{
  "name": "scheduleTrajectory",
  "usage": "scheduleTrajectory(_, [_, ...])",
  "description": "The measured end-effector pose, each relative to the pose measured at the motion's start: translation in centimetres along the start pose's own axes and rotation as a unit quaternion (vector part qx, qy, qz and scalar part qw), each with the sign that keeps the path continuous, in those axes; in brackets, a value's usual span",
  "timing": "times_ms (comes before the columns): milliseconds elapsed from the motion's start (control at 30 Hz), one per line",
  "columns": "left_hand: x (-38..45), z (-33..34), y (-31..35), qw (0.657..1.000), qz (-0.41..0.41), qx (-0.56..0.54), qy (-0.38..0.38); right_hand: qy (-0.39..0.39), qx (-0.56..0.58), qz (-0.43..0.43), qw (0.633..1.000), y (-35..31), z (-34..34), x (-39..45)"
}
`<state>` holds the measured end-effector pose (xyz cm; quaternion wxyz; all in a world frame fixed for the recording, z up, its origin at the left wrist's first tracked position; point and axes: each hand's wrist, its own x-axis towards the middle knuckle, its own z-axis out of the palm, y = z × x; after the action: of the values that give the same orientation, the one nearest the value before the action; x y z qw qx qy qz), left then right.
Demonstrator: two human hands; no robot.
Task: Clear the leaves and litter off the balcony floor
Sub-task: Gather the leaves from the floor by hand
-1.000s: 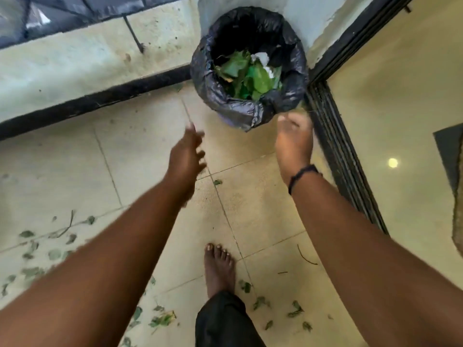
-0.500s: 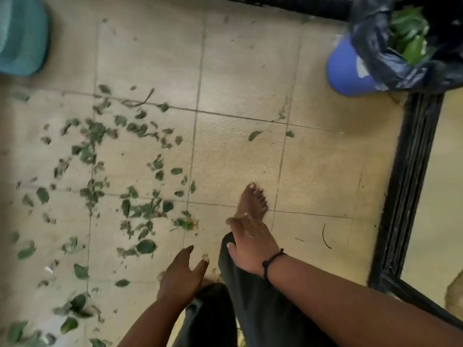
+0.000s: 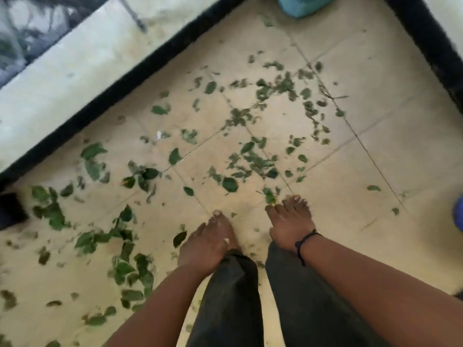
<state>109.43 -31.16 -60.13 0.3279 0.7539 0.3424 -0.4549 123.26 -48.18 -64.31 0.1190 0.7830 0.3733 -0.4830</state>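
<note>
Leaves [image 3: 95, 169] lie thickest at the far left, against the black kerb [image 3: 140, 71] along the balcony's edge, and judging by that pile-up they gather where the raised kerb stops them. More trail rightward over the tiled floor [image 3: 363, 151] in loose, torn clusters, with a small white scrap [image 3: 158, 134] of litter among them. Nothing here is cleared yet, so the job looks far from finished.

Next comes the left hand [image 3: 203, 244], hanging low in front of the dark trouser leg [image 3: 230, 296], fingers loosely extended and holding nothing; a single leaf [image 3: 180, 238] lies just beside it in the view, with the dense patch further out to its left. Then the right hand [image 3: 290, 221], a dark cord [image 3: 304, 242] round its wrist, is likewise relaxed and empty, reaching down toward a cluster of leaves [image 3: 250, 161] ahead of it. Both hands hang low, probably ready to scoop. Rightward the tiles carry only stray leaves, and a blue object [image 3: 458, 211] shows at the frame's edge.
</note>
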Motion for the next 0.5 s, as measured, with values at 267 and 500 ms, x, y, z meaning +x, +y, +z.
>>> scheduleTrajectory(267, [0.5, 3.8, -8.9, 0.983, -0.095, -0.144, 0.061, -0.041, -0.159, -0.1, 0.981, -6.5, -1.0, 5.5])
scheduleTrajectory(500, [2.4, 9.7, -11.4, 0.921, -0.191, -0.331, 0.074, -0.049, -0.281, -0.117, 0.951, -8.4, -0.4, 9.5])
